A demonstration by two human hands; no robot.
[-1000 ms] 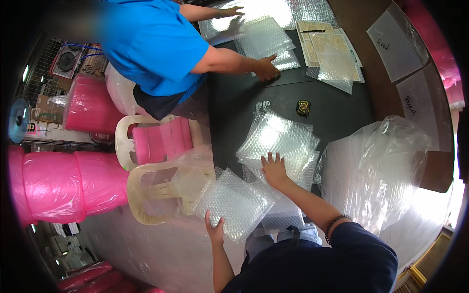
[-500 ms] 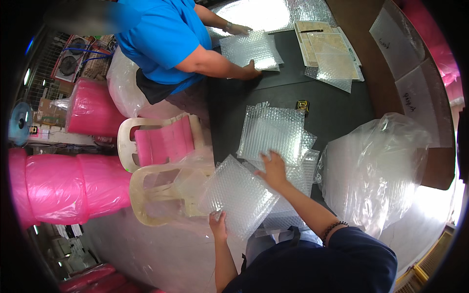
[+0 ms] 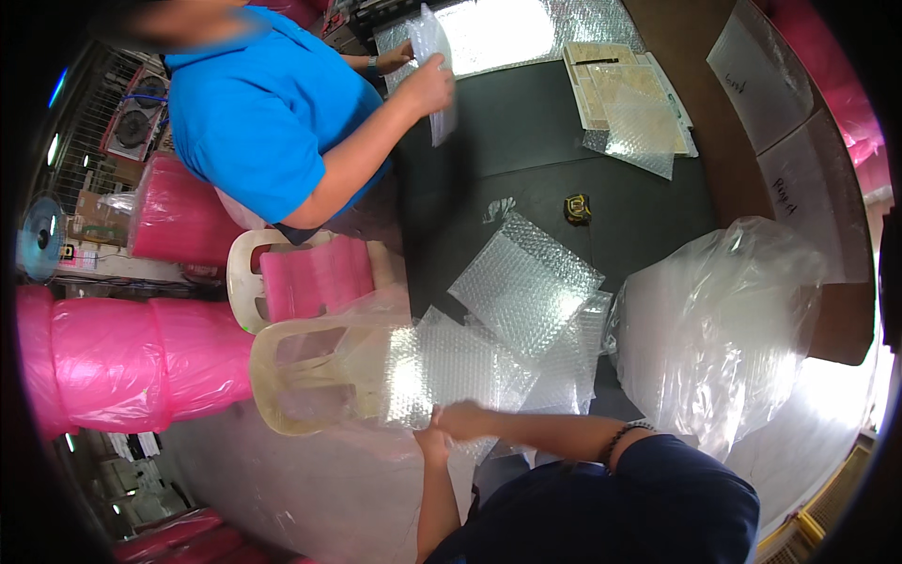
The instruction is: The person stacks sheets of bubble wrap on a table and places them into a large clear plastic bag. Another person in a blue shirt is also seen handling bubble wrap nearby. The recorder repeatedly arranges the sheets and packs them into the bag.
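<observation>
Several bubble wrap sheets (image 3: 413, 371) lie overlapped at the table's left edge, partly past it. My left hand (image 3: 432, 444) is closed on their near corner. Right beside it, touching or nearly so, my right hand (image 3: 462, 420) is pinched on the same near edge, a little blurred. To the right, a loose pile of clear bubble wrap pieces (image 3: 531, 287) rests on the black table (image 3: 507, 164), turned at different angles.
Across the table a person in a blue shirt (image 3: 254, 122) holds folded bubble wrap (image 3: 434, 75). A tape measure (image 3: 577, 209) and a board with a pen (image 3: 611, 89) lie farther off. Clear plastic bag (image 3: 723, 329) at right; plastic chairs (image 3: 268, 376) at left.
My right hand has moved from the pile leftward to my left hand, bringing the pile's top bubble wrap sheet over the held ones. The other person has lifted their bubble wrap off the table.
</observation>
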